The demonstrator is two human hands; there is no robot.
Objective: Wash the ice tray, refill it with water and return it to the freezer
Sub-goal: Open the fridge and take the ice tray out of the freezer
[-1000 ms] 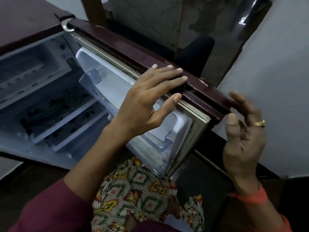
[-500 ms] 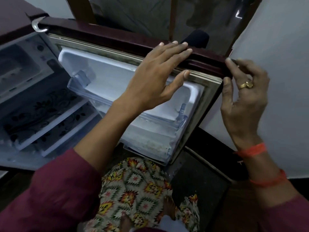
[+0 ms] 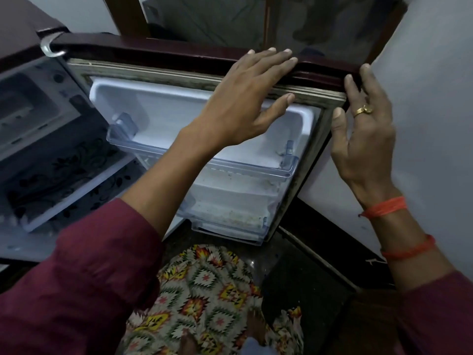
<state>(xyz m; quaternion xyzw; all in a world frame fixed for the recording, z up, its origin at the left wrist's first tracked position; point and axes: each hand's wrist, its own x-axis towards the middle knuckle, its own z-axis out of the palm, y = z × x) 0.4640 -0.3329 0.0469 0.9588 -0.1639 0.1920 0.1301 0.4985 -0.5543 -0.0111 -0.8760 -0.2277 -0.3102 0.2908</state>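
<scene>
Both hands are on the open fridge door (image 3: pixel 179 60): the left hand (image 3: pixel 245 98) lies flat, fingers apart, over its top edge at 12 o'clock, the right hand (image 3: pixel 363 134) open against its corner at 2 o'clock. Judging by this, the door is being handled; next comes reaching the freezer compartment (image 3: pixel 28 103) at 9 o'clock. The ice tray is not visible.

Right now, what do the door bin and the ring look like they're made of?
Door bin: clear, glossy plastic, since the white liner shows through it. Ring on the right hand: yellow shiny metal, perhaps gold; the look alone can't confirm.
</scene>
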